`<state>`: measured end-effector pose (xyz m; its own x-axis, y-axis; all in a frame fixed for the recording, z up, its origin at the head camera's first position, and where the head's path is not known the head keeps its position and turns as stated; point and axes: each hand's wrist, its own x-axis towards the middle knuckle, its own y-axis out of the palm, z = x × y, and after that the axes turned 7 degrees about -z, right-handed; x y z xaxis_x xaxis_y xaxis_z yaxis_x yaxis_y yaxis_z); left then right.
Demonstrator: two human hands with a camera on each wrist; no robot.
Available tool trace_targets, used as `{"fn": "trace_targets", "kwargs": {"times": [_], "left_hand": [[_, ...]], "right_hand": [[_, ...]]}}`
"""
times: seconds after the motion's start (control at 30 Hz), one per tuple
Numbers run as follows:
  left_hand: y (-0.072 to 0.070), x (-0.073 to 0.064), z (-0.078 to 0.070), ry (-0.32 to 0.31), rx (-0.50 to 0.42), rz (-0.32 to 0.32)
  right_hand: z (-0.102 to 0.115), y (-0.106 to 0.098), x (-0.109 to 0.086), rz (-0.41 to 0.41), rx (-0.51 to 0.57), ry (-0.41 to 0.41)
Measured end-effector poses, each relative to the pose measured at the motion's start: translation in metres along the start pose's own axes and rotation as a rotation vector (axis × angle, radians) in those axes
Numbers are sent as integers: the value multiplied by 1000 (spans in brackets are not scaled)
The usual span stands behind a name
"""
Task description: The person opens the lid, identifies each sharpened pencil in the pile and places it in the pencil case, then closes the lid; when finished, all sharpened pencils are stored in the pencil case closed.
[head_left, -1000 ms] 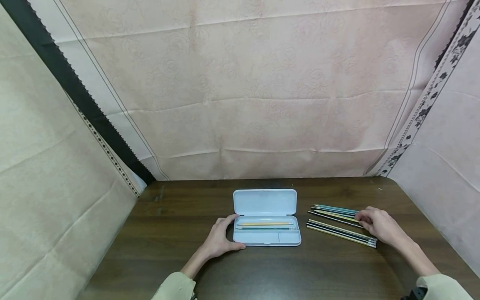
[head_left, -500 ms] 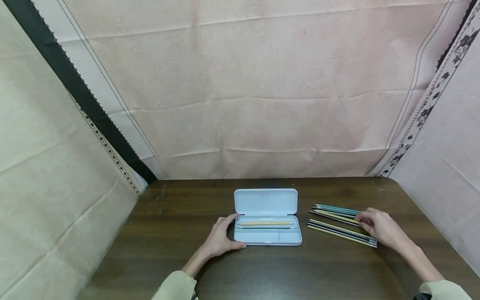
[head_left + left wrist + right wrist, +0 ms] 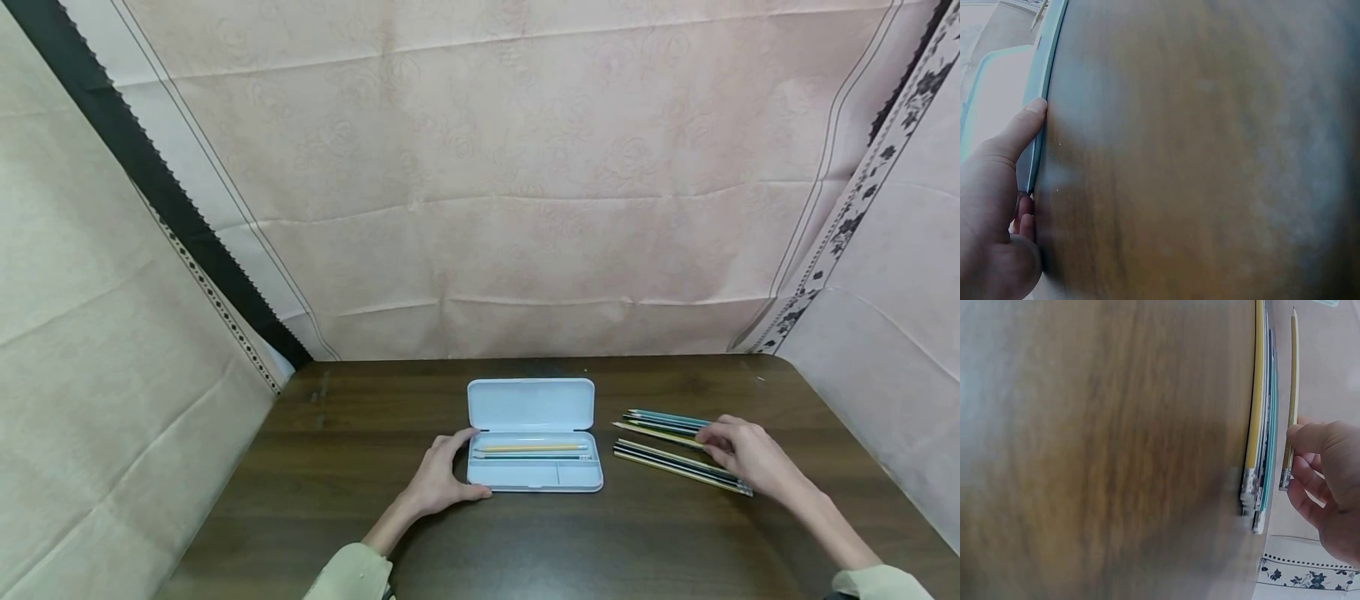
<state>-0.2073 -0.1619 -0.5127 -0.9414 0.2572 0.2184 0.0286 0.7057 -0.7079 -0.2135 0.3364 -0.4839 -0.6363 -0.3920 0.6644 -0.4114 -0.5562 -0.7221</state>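
Observation:
A light-blue pencil case [image 3: 512, 476] lies with its lid [image 3: 530, 405] raised, a yellow pencil and a bluish pencil in its rear compartment. My left hand [image 3: 435, 477] grips its left end, the thumb on the front edge and the fingers at the back corner; the left wrist view shows the thumb [image 3: 1021, 125] along the rim. On the right, my right hand [image 3: 753, 457] pinches a yellow pencil [image 3: 1294, 369] near its eraser end. In the right wrist view that pencil stands apart from the other pencils [image 3: 1254, 412] on the table.
Two groups of pencils lie right of the case: teal and dark ones [image 3: 667, 417] behind, yellow and black ones [image 3: 675, 465] in front. The dark wooden table [image 3: 555, 550] ends at a pale cloth wall [image 3: 525, 275] at the back, with cloth on both sides.
My right hand has shifted slightly left, and the yellow pencil in it has moved out over its neighbours, its tip pointing further left. The left hand and case stay put.

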Motion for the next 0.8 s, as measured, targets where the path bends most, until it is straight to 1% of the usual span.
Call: {"fn": "trace_targets", "kwargs": {"times": [0.17, 0.43, 0.53, 0.67, 0.8], "left_hand": [[1, 0, 1, 22, 15, -11], [0, -1, 1, 21, 10, -10], [0, -2, 1, 15, 7, -9], [0, -1, 0, 14, 6, -12], [0, 0, 0, 20, 8, -14]], "right_hand": [[6, 1, 2, 19, 32, 15], [15, 6, 5, 54, 70, 13], [18, 10, 7, 35, 83, -10], [24, 15, 11, -6, 88, -62], [29, 18, 16, -1, 103, -78]]}}
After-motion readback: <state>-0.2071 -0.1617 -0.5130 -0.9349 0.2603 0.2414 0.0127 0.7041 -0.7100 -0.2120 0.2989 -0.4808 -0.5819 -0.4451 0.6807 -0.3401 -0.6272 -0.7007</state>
